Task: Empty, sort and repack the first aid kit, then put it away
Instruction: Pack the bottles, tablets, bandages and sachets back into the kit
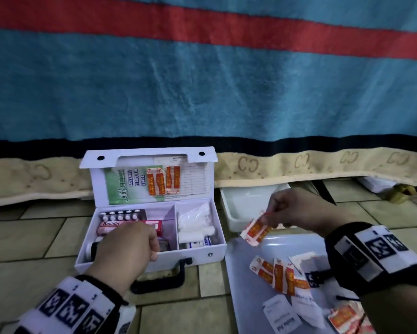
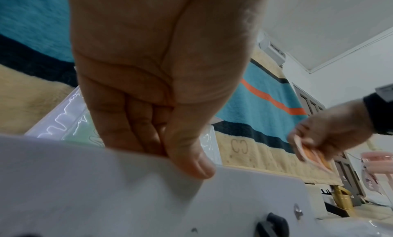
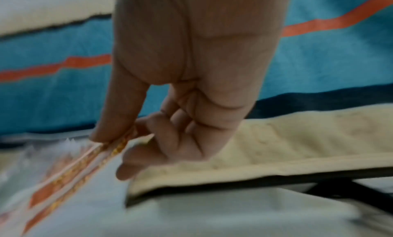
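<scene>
The white first aid kit stands open on the tiled floor, its lid leaning back against the bed. Inside lie a pink Bacidin box, a tablet blister and white gauze rolls. Plasters sit in the lid pocket. My left hand grips the kit's front wall, thumb outside and fingers inside. My right hand pinches orange-and-white plaster strips between thumb and forefinger, above a white tray. The same strips show blurred in the right wrist view.
The white tray at the right holds more plasters and alcohol pad sachets. A white bin sits under the bed edge. A blue, red-striped blanket hangs behind. The kit's black handle faces me.
</scene>
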The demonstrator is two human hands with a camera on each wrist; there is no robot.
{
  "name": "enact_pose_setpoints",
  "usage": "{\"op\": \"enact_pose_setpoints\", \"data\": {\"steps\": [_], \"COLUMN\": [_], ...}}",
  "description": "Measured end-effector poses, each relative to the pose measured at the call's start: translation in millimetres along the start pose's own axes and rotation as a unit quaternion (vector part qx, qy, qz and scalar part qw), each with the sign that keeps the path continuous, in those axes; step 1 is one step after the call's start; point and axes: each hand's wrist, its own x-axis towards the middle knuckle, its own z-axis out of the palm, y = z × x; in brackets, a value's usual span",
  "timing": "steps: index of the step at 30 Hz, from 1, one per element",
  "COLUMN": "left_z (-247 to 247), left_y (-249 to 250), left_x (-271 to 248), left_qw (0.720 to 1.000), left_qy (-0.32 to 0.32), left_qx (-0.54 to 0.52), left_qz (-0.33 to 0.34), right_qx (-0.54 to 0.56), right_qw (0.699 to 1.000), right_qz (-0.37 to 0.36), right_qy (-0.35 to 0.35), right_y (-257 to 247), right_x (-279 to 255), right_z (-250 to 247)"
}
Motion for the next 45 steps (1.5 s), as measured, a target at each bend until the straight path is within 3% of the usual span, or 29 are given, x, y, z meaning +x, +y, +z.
{"op": "enact_pose_setpoints", "data": {"steps": [3,7,10,13,16,19,22,26,29,33,38,45], "left_z": [-0.8,-0.9,-1.1,-2.7,-2.8,-1.4,-1.2,-1.3,-1.7,-2.8,-2.4,-7.1], "left_y": [-1.2,-4.1,-4.3,-4.8,-4.3,-4.0,-3.8,-3.3,-4.5,-4.8,-5.8,-2.6], "left_x": [1.6,3.3,4.8,4.6,2.3,-0.3,-1.2,0.5,1.8,3.3,0.9,-0.2], "left_qw": [1.000,1.000,0.999,0.999,1.000,1.000,1.000,0.999,0.999,0.999,0.999,0.998], "left_qy": [-0.009,-0.022,-0.022,-0.034,-0.023,-0.022,-0.018,-0.029,-0.027,-0.030,-0.023,-0.049], "left_qx": [-0.004,-0.016,-0.021,-0.026,-0.006,0.002,-0.005,-0.026,-0.026,-0.020,-0.014,-0.020], "left_qz": [0.000,-0.010,-0.012,-0.004,0.002,-0.014,-0.020,-0.032,-0.034,-0.029,-0.021,-0.023], "right_qx": [0.123,0.075,0.122,0.241,0.146,-0.045,-0.199,-0.306,-0.382,-0.411,-0.374,-0.361], "right_qw": [0.988,0.989,0.980,0.937,0.945,0.954,0.933,0.912,0.894,0.888,0.907,0.910], "right_qz": [-0.080,-0.112,-0.147,-0.173,-0.184,-0.217,-0.238,-0.221,-0.209,-0.198,-0.191,-0.204], "right_qy": [-0.052,-0.063,0.054,0.182,0.229,0.201,0.182,0.160,0.106,0.062,0.032,0.005], "right_y": [-40.9,-72.2,-91.2,-109.0,-114.9,-118.1,-122.9,-131.2,-141.9,-149.4,-149.9,-149.1], "right_x": [20.2,62.3,86.2,104.2,113.0,108.7,106.6,107.5,104.9,106.3,107.2,111.6], "right_z": [27.6,68.7,71.0,59.5,54.0,53.4,53.3,57.8,62.1,68.9,75.0,78.0]}}
